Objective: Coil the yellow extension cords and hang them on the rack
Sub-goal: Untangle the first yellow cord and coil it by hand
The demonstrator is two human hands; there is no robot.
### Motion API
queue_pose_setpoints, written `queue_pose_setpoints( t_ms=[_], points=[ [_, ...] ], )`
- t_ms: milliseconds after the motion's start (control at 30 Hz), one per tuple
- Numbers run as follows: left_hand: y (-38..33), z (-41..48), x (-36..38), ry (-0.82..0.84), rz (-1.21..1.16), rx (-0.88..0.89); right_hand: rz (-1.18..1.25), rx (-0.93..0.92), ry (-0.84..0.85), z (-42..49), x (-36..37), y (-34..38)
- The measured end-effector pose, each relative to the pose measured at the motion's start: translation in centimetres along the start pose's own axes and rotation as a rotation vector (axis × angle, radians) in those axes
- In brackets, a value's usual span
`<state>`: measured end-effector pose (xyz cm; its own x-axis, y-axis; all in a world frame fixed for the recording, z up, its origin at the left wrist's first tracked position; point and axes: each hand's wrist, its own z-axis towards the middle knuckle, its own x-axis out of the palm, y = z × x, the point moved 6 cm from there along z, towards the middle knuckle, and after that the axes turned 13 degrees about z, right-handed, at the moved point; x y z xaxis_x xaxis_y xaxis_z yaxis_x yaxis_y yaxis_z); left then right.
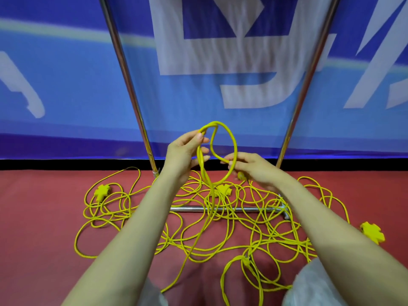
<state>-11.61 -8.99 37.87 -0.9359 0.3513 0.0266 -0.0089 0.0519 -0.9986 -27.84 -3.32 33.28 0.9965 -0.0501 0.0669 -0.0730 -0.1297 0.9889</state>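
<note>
One head-worn wide view — forward and down, close in

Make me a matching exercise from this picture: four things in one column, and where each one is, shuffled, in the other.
1 left hand
2 right hand
3 rack base bar
4 cord loop

A on the floor under tangled cord
B held up between both hands
C gripping the loop's upper left
D pinching the loop's lower right

Pairs: 1-C, 2-D, 3-A, 4-B
</note>
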Motion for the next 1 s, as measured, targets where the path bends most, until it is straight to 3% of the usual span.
queue_pose_setpoints(
  t_ms=[133,300,467,600,700,833,1000],
  points=[
    [1.0,0.4,-1.2,-0.123,0.037,-0.003,0.025,0.050,-0.009,-0.1,-0.2,0.1],
    [2.5,0.5,-1.6,-0.120,0.221,0.010,-0.145,-0.038,-0.095,-0.7,-0.1,0.5],
    [4.3,0.9,-2.9,-0.068,0.368,-0.078,0.100,-0.034,-0.073,-0.4,0.3,0.5],
    [5.5,0.8,-2.5,0.021,0.455,-0.134,0.340,-0.053,-0.219,0.3,0.4,0.6],
    [5.7,0.7,-2.2,-0.009,0.534,-0.125,0.208,-0.125,-0.330,0.7,0.1,0.6],
    [5.7,0.7,-2.1,-0.073,0.545,-0.085,-0.063,-0.256,-0.281,0.6,0.2,1.6],
    [4.9,0.3,-1.8,-0.123,0.240,-0.151,-0.527,-0.206,-0.232,0.7,-0.7,1.0]
  ],
)
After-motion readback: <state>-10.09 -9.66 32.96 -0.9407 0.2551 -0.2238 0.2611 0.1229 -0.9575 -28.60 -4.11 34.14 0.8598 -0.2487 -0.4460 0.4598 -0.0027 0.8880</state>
